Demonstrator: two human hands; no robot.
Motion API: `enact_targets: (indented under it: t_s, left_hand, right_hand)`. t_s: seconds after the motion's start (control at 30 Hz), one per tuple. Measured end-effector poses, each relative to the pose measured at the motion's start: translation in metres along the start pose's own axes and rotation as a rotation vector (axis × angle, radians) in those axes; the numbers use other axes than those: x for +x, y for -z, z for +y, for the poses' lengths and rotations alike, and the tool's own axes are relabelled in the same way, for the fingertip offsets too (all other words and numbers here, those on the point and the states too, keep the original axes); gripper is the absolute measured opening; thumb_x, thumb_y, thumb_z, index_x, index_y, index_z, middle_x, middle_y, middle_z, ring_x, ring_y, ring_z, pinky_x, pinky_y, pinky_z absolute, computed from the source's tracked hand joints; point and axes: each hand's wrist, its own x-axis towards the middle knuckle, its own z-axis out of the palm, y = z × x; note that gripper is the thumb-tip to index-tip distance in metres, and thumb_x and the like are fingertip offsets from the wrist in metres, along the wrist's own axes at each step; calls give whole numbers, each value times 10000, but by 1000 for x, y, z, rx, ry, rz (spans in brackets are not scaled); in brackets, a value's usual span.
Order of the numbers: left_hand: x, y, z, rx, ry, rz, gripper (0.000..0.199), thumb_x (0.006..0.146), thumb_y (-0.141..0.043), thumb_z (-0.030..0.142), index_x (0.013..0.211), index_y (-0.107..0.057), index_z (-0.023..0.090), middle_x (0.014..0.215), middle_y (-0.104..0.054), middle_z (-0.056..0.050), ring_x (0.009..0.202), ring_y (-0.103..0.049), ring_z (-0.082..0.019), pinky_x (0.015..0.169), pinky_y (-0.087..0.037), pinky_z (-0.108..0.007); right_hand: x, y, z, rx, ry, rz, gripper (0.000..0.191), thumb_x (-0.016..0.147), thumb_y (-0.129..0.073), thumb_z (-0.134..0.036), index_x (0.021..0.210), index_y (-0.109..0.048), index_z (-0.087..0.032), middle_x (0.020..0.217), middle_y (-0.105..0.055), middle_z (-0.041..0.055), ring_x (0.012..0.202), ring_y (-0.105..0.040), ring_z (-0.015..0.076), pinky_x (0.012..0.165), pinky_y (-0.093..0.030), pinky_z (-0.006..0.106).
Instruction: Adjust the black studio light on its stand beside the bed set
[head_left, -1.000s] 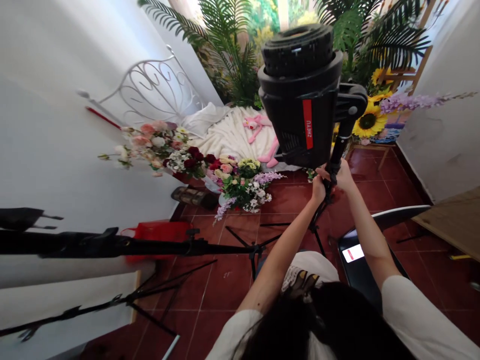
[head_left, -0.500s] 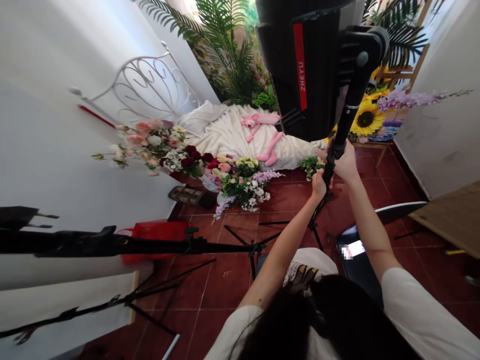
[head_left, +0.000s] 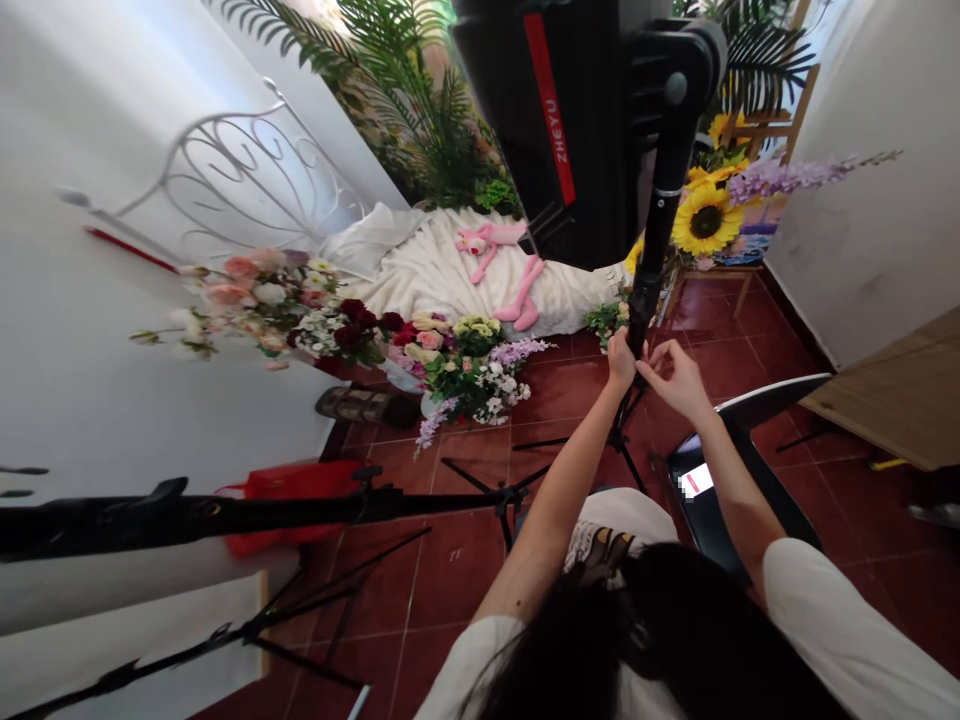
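Observation:
A black light head with a red "ZHEYU" stripe [head_left: 551, 110] sits tilted on top of a black light stand [head_left: 651, 265]. My left hand [head_left: 620, 360] is closed around the stand's pole, below the light. Just to the right, my right hand [head_left: 677, 380] has its thumb and fingertips pinched together against the pole at about the same height. Whatever those fingertips hold is too small to make out. Lower down, the stand's legs spread on the red tiled floor [head_left: 450, 570].
A black chair [head_left: 720, 535] with a lit phone [head_left: 696, 482] is at my right. More stands [head_left: 292, 512] reach in from the left. Ahead lies a bed with a cream blanket [head_left: 427, 265] and a pink plush toy [head_left: 517, 300], with artificial flowers [head_left: 480, 370] in front.
My right hand has come off its higher grip on the pole and moved down beside my left hand. The view has shifted, with the light appearing further left and higher.

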Motion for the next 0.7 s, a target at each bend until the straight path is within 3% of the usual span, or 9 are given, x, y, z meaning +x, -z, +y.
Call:
enact_targets:
  t_s: [0.13, 0.27, 0.47, 0.6, 0.7]
  left_hand:
    - [-3, -1, 3, 21, -13, -69, 595, 1050, -292, 479, 580, -536, 207, 414, -455, 3, 376, -408, -111, 444, -332, -260]
    - [-8, -2, 9, 47, -15, -70, 621, 1047, -324, 522, 543, -501, 206, 423, -468, -5, 380, -410, -100, 457, -340, -261]
    - [-10, -3, 12, 55, -3, -97, 679, 1048, -313, 528, 470, -459, 203, 407, -464, -19, 371, -410, -91, 457, -332, -258]
    - [-9, -3, 10, 41, 16, -94, 681, 1042, -309, 544, 466, -447, 207, 386, -446, -14, 360, -399, -90, 438, -316, -245]
    - [-7, -3, 9, 24, 12, -85, 661, 1032, -329, 555, 482, -446, 207, 400, -461, -8, 360, -395, -83, 434, -316, -237]
  right_hand:
    - [-24, -9, 11, -87, -47, -96, 464, 831, -713, -640, 790, -476, -244, 750, -564, -14, 632, -518, 149, 624, -444, 300]
    - [-31, -14, 19, -132, -116, -65, 533, 827, -665, -710, 743, -387, -262, 651, -474, -50, 581, -437, 139, 593, -383, 290]
    - [-41, -13, 31, -165, -194, -135, 579, 841, -569, -789, 704, -370, -263, 565, -422, -66, 541, -400, 133, 575, -332, 290]
    - [-45, -26, 43, -28, -261, -91, 622, 819, -513, -850, 668, -356, -267, 537, -383, -65, 523, -378, 133, 531, -315, 287]
    - [-43, -41, 49, 185, -407, -47, 638, 760, -537, -874, 642, -335, -280, 501, -340, -73, 453, -317, 121, 446, -265, 278]
